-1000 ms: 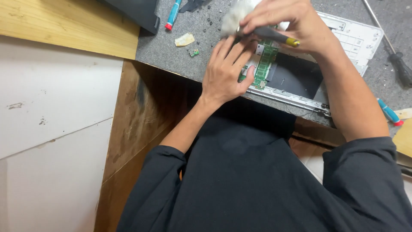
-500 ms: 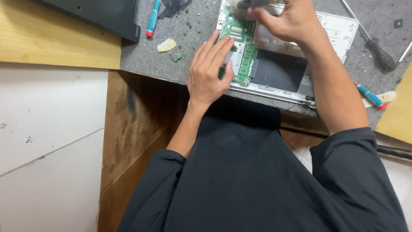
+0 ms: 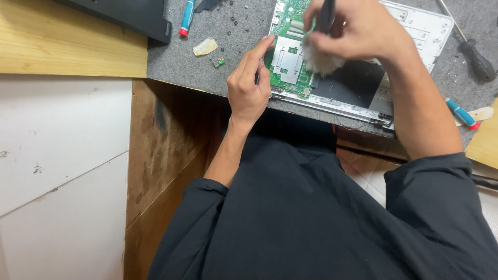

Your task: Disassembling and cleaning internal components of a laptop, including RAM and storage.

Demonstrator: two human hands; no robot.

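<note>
An opened white laptop shell (image 3: 415,28) lies on the grey mat, with a green circuit board (image 3: 285,36) exposed in its left part. My left hand (image 3: 249,85) rests on the left edge of the board, fingers pressed against it. My right hand (image 3: 353,33) is closed around a dark-handled brush (image 3: 326,15) whose white bristles (image 3: 321,61) touch the board next to a black panel (image 3: 353,83). My dark sleeves fill the lower part of the view.
On the grey mat (image 3: 181,65) lie a blue-and-red pen (image 3: 185,18), a yellowish scrap (image 3: 205,46), a tiny green board piece (image 3: 218,63) and small screws (image 3: 233,21). A black-handled screwdriver (image 3: 474,54) and a blue tool (image 3: 460,113) lie at the right. A black device (image 3: 124,15) sits at the upper left.
The view has shifted so the laptop sits lower in frame. My right hand has brought the brush down onto the board, and my left hand has curled at the board's left edge.
</note>
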